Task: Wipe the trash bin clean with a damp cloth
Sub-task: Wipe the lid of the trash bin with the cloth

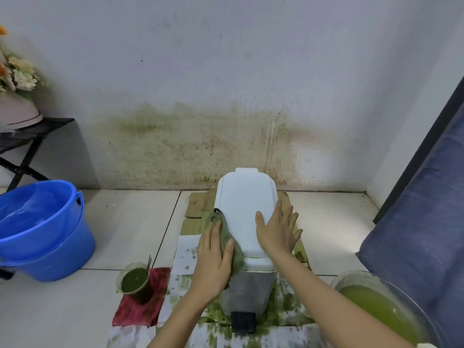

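Two hands work on one trash bin [244, 209]: left hand [213, 259], fingers together and flat, presses one green cloth [226, 234] on lid's left edge; right hand [278, 232], fingers spread, steadies right side. Advice: keep flat pressure, wipe w/ long strokes toward fingertips. Also 1 blue bucket [42, 229], 1 cup [134, 278] of green paste.

the single head view looks forward and steeply down from above and just behind the bin [247, 217], close over its white lid, facing the stained wall [200, 151] beyond it, with a blue bucket [42, 229] far left of the bin.
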Demonstrator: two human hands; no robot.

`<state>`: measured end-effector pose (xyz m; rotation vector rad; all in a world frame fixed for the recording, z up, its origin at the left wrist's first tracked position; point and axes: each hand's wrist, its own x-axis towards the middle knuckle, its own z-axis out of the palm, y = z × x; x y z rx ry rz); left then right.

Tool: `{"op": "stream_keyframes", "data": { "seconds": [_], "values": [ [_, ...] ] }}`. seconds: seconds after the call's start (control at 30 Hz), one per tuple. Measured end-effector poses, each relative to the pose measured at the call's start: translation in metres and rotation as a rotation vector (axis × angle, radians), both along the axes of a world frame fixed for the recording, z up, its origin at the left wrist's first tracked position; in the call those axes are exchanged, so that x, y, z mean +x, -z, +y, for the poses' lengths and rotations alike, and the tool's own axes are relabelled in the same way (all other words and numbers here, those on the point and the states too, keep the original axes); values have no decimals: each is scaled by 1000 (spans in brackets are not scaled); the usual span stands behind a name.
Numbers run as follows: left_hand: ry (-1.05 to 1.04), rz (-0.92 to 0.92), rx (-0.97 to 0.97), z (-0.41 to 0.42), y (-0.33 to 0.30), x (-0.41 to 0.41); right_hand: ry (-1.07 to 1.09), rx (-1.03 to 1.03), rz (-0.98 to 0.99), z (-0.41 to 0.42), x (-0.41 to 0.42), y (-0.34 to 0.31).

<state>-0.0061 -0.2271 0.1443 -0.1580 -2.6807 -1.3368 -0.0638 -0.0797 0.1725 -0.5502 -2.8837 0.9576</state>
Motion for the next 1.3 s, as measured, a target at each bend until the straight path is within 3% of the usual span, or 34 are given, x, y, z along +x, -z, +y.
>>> {"op": "stream_keyframes", "data": {
  "seconds": [0.2, 0.53, 0.7, 0.77, 0.9, 1.13, 1.3],
  "values": [
    [-25, -140, -11, 4, -20, -68, -15, -51, -17, 2, -1, -3],
    [-182, 242, 41, 13, 32, 41, -43, -131, 33, 6, -1, -1],
    [-225, 439, -306, 24, 55, 52, -60, -152, 38, 7, -1, 1],
    [-138, 594, -445, 27, 54, 48, -59, -170, 42, 8, -3, 0],
    [48, 663, -739, 36, 48, 35, -67, -188, 41, 10, -2, 0],
    [-44, 659, -593, 0, 69, 32, -95, -220, 28, 11, 1, -1],
    [-15, 647, -620, 19, 61, 33, -87, -206, 34, 12, 2, -2]
  ]
}}
